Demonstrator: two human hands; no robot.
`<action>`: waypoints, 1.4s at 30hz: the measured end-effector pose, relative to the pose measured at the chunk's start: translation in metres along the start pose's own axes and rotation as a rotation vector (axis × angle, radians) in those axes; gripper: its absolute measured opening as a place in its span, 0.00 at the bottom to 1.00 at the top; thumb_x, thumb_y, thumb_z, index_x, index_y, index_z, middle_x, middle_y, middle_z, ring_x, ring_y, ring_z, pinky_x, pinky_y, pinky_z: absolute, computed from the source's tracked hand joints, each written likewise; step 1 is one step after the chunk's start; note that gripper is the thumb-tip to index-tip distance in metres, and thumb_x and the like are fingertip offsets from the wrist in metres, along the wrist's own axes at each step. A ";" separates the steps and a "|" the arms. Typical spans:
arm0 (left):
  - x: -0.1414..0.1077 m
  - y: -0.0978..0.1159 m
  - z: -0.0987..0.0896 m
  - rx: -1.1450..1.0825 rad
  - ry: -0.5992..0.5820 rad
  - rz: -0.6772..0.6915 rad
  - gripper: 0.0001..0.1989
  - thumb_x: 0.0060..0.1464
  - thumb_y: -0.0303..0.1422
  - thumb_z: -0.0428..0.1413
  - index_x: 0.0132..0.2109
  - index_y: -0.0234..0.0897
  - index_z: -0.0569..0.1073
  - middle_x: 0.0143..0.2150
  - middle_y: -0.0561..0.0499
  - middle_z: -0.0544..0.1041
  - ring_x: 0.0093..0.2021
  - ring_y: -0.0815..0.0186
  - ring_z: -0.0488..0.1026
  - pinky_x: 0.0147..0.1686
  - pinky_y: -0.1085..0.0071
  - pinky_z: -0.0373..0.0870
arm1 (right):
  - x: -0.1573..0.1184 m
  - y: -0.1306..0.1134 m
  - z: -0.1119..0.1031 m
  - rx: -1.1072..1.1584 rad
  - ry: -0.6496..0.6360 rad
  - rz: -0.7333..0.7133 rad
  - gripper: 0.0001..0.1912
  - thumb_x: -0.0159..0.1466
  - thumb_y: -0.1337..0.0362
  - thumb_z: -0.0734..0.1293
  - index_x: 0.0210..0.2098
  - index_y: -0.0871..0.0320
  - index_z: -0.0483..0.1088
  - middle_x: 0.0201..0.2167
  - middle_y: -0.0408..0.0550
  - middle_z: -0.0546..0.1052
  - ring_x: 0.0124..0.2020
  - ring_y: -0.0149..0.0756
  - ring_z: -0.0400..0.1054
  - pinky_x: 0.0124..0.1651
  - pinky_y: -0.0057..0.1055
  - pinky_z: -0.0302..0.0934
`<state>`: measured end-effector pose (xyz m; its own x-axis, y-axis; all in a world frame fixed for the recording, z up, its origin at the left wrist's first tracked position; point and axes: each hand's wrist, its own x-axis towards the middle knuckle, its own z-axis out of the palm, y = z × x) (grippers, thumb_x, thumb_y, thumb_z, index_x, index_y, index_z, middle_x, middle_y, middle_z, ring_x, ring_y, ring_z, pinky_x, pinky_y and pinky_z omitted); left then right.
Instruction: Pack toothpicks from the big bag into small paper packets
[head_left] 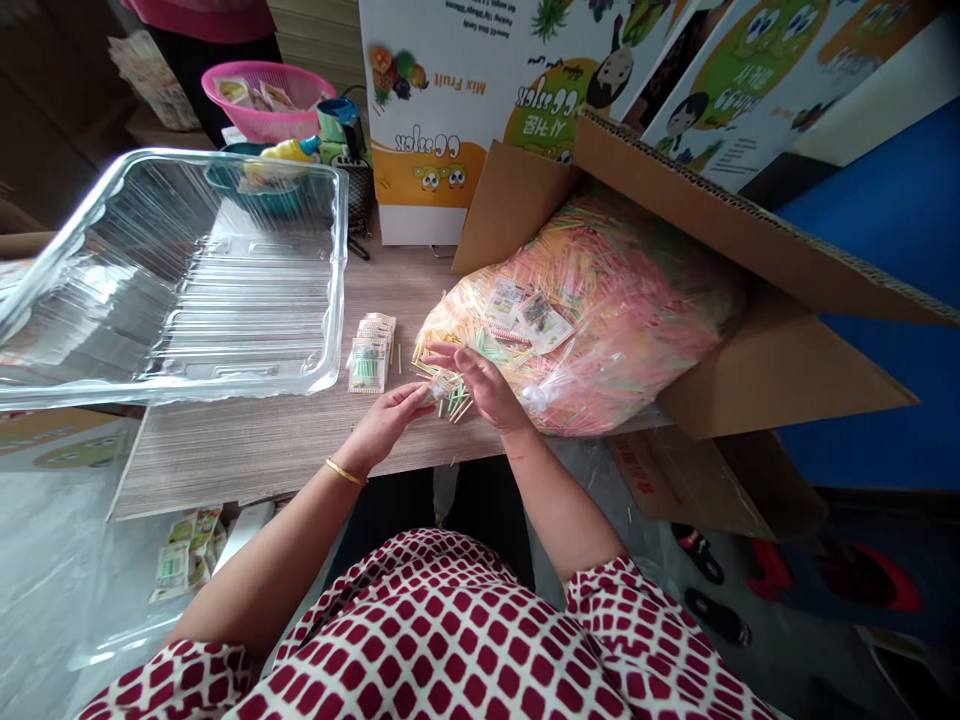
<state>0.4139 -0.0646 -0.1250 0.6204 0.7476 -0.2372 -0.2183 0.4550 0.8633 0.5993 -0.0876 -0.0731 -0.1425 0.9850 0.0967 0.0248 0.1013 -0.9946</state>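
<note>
My left hand (391, 418) pinches a small clear packet (438, 389) between thumb and fingers; what is inside it is hard to make out. Beside it, my right hand (484, 388) has its fingers stretched out, with nothing visible in them, above loose coloured sticks (459, 400) on the table. To the right, a big clear plastic bag (600, 310) full of pink, orange, yellow and green sticks spills from an open carton. Two or so printed packets (544, 322) lie on the bag. Left of my hands is a small stack of filled packets (368, 364), the top one showing green sticks.
A large clear plastic tray (339, 300) covers the table's left side. Behind it are a pink basket (262, 128) and a teal bowl (300, 200). Printed cartons (427, 120) stand at the back. Brown carton flaps (795, 365) jut out on the right.
</note>
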 end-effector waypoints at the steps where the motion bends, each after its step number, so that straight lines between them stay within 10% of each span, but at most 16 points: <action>1: 0.000 0.000 0.000 -0.002 0.001 -0.005 0.19 0.59 0.44 0.62 0.52 0.37 0.80 0.54 0.45 0.78 0.55 0.60 0.72 0.63 0.59 0.67 | 0.000 0.001 -0.001 0.001 -0.008 0.009 0.27 0.74 0.44 0.55 0.60 0.50 0.73 0.60 0.47 0.75 0.61 0.42 0.69 0.69 0.44 0.57; 11: 0.000 -0.007 0.000 0.340 0.000 0.076 0.24 0.61 0.50 0.58 0.56 0.39 0.79 0.55 0.45 0.79 0.56 0.55 0.73 0.60 0.60 0.68 | 0.011 0.007 -0.006 -0.113 0.003 0.122 0.30 0.72 0.40 0.57 0.62 0.51 0.70 0.64 0.50 0.71 0.61 0.43 0.69 0.68 0.43 0.60; 15: 0.001 -0.005 0.004 0.158 0.015 0.031 0.24 0.58 0.48 0.62 0.53 0.36 0.80 0.56 0.44 0.78 0.57 0.54 0.73 0.60 0.58 0.69 | 0.017 0.003 -0.004 -0.104 -0.155 0.193 0.30 0.69 0.38 0.62 0.58 0.51 0.73 0.61 0.50 0.74 0.63 0.45 0.67 0.67 0.44 0.61; 20: 0.001 0.005 0.000 -0.221 0.043 -0.136 0.18 0.57 0.39 0.64 0.52 0.33 0.79 0.60 0.41 0.75 0.61 0.53 0.71 0.59 0.55 0.72 | 0.018 0.002 -0.014 -0.038 0.195 0.055 0.29 0.72 0.41 0.56 0.60 0.51 0.71 0.58 0.51 0.75 0.57 0.43 0.72 0.66 0.45 0.63; 27: 0.001 0.007 -0.001 -0.324 -0.043 -0.172 0.18 0.64 0.40 0.58 0.56 0.36 0.77 0.60 0.42 0.76 0.59 0.55 0.73 0.60 0.55 0.72 | 0.013 0.015 -0.017 -0.201 -0.045 0.169 0.25 0.68 0.60 0.66 0.64 0.51 0.67 0.63 0.49 0.72 0.64 0.42 0.66 0.67 0.43 0.60; 31: -0.004 0.009 0.004 -0.187 -0.104 -0.124 0.19 0.56 0.33 0.64 0.55 0.35 0.78 0.58 0.43 0.77 0.57 0.57 0.74 0.64 0.59 0.67 | 0.018 0.009 -0.017 -0.072 0.007 0.084 0.27 0.71 0.55 0.64 0.68 0.50 0.62 0.67 0.50 0.68 0.68 0.41 0.61 0.67 0.41 0.60; 35: -0.006 0.009 0.003 -0.078 -0.155 -0.071 0.20 0.56 0.34 0.64 0.55 0.37 0.79 0.58 0.44 0.77 0.59 0.56 0.73 0.64 0.60 0.66 | 0.020 -0.004 -0.023 -0.154 -0.226 0.151 0.23 0.72 0.48 0.62 0.56 0.53 0.75 0.57 0.50 0.77 0.59 0.42 0.71 0.65 0.42 0.62; 42: -0.002 0.002 -0.003 -0.041 -0.068 -0.064 0.19 0.53 0.36 0.67 0.52 0.37 0.80 0.54 0.46 0.80 0.53 0.61 0.76 0.59 0.64 0.70 | 0.018 0.004 -0.022 -0.241 -0.086 0.138 0.23 0.68 0.48 0.66 0.57 0.54 0.73 0.58 0.49 0.75 0.55 0.41 0.71 0.57 0.36 0.66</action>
<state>0.4098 -0.0638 -0.1237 0.6836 0.6824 -0.2588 -0.2067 0.5211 0.8281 0.6183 -0.0668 -0.0742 -0.2047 0.9774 -0.0525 0.2827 0.0077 -0.9592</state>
